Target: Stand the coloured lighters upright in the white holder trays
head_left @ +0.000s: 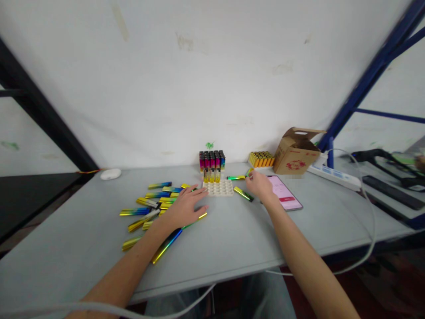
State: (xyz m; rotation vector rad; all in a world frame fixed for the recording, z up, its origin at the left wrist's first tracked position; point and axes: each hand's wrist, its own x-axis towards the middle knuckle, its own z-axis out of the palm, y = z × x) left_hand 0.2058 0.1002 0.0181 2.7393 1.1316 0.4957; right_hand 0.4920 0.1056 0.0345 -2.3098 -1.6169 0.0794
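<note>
Left hand [187,205] palm-down, fingers kinda spread, nothing gripped, beside white rectangular holed tray [221,189]; right hand [258,184] curled, pinching shiny yellow-green lighter [249,171].

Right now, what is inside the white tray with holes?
Three yellow lighters stand upright at the back of the white tray; sockets nearer the front look unfilled. The lighters' lower ends are hidden, and the left hand partly covers its left edge.

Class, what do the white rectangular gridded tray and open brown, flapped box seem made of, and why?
White rectangular gridded tray: probably matte moulded plastic, judging by its regular cells.
Open brown, flapped box: likely dull cardboard, given its thin folded flaps and red print.
</note>
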